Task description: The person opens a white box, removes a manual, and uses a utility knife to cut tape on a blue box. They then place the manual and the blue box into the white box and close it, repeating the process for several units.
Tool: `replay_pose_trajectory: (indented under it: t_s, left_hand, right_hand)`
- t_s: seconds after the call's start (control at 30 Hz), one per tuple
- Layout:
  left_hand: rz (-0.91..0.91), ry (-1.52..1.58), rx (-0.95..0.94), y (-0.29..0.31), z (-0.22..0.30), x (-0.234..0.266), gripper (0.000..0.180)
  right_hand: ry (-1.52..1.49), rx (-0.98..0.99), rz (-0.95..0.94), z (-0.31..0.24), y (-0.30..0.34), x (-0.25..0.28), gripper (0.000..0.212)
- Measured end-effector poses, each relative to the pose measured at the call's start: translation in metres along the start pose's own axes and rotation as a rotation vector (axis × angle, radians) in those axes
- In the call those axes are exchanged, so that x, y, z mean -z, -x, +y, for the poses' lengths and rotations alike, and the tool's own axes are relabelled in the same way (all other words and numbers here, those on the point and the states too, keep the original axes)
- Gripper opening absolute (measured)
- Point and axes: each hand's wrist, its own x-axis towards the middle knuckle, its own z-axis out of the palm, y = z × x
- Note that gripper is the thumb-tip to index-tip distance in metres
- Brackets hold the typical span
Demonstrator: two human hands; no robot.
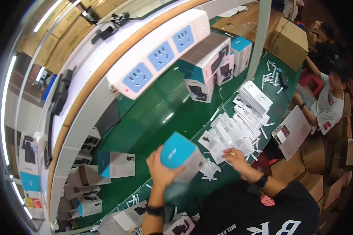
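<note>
My left hand [161,169] grips a blue-topped white product box [184,156] by its side, tilted above the green work surface [145,137]. At the pile of folded paper leaflets [231,131], my right hand [236,157] has its fingers curled together. A small yellowish spot shows between those fingertips, too small to name. Loose white paper strips [210,169] lie between the box and my right hand. Behind the loose leaflets rises a neater stack of leaflets [254,96].
A white power strip [161,55] with blue sockets runs along the curved shelf. Stacked boxes [208,58] stand beyond it; another blue-and-white box [117,164] stands at left. Near the right edge, a seated person [327,100] is beside a pale board [294,131] and cartons [290,39].
</note>
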Motion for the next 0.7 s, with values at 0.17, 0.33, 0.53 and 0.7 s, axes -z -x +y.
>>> replay_pose_trajectory:
  t_s: [0.17, 0.33, 0.53, 0.7]
  left_hand:
    - [0.113, -0.062, 0.156, -0.111, 0.002, -0.039, 0.095]
    - [-0.109, -0.084, -0.289, -0.179, -0.005, -0.077, 0.095]
    - [-0.124, -0.203, -0.048, -0.15, 0.003, -0.084, 0.073]
    - [0.24, 0.444, -0.139, -0.037, 0.085, -0.109, 0.066]
  right_hand:
    - [0.016, -0.14, 0.069, 0.018, 0.03, 0.026, 0.018]
    - [0.031, -0.184, -0.046, 0.044, 0.034, 0.022, 0.018]
    - [0.105, -0.202, -0.15, 0.031, 0.019, 0.005, 0.02]
    - [0.169, 0.223, -0.674, 0.011, 0.004, -0.071, 0.045]
